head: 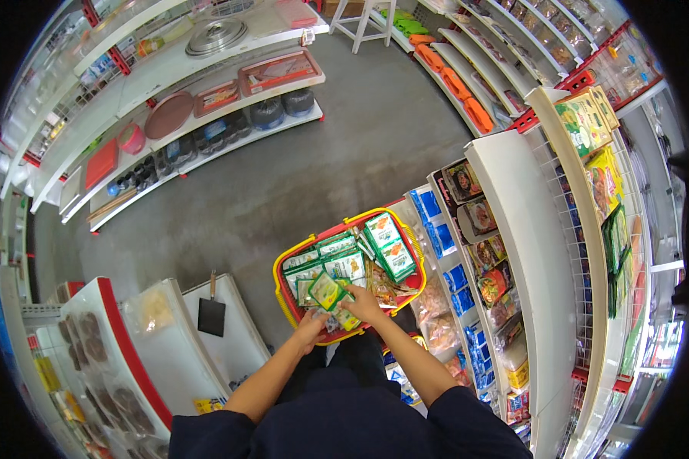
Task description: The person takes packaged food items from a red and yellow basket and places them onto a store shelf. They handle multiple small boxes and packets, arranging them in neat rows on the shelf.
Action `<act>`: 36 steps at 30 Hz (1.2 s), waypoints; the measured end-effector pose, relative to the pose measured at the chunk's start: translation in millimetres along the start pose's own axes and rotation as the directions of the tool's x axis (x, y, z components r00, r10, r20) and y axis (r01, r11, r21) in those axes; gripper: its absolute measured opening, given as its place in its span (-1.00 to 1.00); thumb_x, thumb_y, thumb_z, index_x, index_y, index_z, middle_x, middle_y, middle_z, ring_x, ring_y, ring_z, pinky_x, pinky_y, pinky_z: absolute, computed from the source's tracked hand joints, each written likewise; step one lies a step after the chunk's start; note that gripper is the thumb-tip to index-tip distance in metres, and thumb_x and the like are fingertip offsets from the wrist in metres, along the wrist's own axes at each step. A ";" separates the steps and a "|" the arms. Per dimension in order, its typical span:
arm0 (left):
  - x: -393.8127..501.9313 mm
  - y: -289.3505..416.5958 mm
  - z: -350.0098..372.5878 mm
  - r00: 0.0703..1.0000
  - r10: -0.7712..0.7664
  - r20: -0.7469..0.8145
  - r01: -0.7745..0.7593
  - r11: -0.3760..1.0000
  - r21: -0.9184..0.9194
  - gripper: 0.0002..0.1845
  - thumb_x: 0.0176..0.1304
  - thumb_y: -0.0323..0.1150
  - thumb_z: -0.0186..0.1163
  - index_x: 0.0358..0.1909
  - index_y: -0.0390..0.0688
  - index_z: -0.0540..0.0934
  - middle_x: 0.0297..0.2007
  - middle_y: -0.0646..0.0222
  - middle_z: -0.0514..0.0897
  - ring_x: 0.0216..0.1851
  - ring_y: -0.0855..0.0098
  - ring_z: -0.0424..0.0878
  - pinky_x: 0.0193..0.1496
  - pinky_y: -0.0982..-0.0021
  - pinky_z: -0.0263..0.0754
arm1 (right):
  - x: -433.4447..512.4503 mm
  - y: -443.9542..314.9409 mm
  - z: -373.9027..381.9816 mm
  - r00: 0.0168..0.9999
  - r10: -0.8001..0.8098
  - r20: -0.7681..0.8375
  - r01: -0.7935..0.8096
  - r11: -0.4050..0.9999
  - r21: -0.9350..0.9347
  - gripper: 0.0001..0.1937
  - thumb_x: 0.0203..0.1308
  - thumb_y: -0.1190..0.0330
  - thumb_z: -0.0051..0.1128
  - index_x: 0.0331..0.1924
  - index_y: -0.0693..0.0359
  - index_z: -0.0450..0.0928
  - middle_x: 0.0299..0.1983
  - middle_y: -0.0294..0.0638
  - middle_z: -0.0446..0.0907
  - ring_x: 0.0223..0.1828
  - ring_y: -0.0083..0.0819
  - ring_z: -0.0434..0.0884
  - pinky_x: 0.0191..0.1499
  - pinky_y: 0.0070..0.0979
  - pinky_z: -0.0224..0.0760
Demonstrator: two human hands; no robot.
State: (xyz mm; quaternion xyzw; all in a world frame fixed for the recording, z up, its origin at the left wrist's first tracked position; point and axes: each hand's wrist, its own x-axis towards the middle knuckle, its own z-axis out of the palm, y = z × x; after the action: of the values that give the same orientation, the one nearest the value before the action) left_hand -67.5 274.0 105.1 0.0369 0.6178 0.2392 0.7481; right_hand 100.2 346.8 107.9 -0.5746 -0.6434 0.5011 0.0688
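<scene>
A red shopping basket (344,221) with yellow handles stands in front of me, filled with flat packets. My right hand (363,304) pinches the edge of a green-and-yellow sachet (326,291) above the packets. My left hand (310,331) reaches over the near left rim, its fingertips beside a whitish plastic packet; whether it grips anything cannot be made out. Green-and-white packets (344,266) fill the left and middle of the basket. A stack of green-and-white packets (389,246) leans at the right end. Brownish clear packets (381,284) lie below that stack.
A shelf rack (496,189) with food packets runs close on my right. Ahead left stands a shelf with brown trays (169,115) and dark bowls. Lower left, a shelf holds a black spatula (211,315). Grey floor (356,155) stretches between them; a white stool (363,26) stands far ahead.
</scene>
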 end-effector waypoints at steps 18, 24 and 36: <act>-110.4 87.4 99.9 0.671 0.438 0.598 -0.586 0.807 0.067 -0.48 0.45 -0.41 -0.12 0.40 -0.10 0.04 0.21 0.34 0.39 0.16 0.44 0.44 0.08 0.34 0.50 | -98.4 -82.3 -111.9 0.974 0.071 -0.215 0.190 0.262 0.946 -0.50 0.38 0.30 -0.03 0.32 0.20 0.11 0.14 -0.14 0.41 0.15 -0.40 0.44 0.15 -0.39 0.39; -139.3 114.7 138.7 0.576 0.303 0.759 -0.718 0.632 0.293 -0.48 0.44 -0.37 -0.07 0.39 -0.13 0.10 0.11 0.40 0.46 0.02 0.56 0.49 0.00 0.43 0.50 | -154.2 -73.9 -176.1 0.937 0.065 -0.344 0.330 0.165 0.929 -0.38 0.36 -0.10 -0.23 0.30 0.19 0.18 0.21 -0.15 0.39 0.23 -0.34 0.38 0.23 -0.27 0.29; -202.8 140.9 266.4 0.466 0.237 0.852 -0.808 0.506 0.301 -0.46 0.28 -0.37 0.23 0.27 -0.15 0.31 -0.36 0.31 0.64 -0.35 0.62 0.56 -0.34 0.57 0.43 | -263.1 -12.8 -264.5 0.977 -0.212 -0.003 0.098 0.441 0.892 0.08 0.03 -0.53 -0.60 0.26 0.34 0.28 0.08 -0.02 0.52 0.13 -0.33 0.50 0.19 -0.41 0.35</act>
State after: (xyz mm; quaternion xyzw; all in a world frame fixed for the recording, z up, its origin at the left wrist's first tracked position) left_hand 114.7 380.5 400.7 0.6034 0.2605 0.1981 0.7272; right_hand 354.3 285.8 374.7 -0.3645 -0.3408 0.7845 0.3681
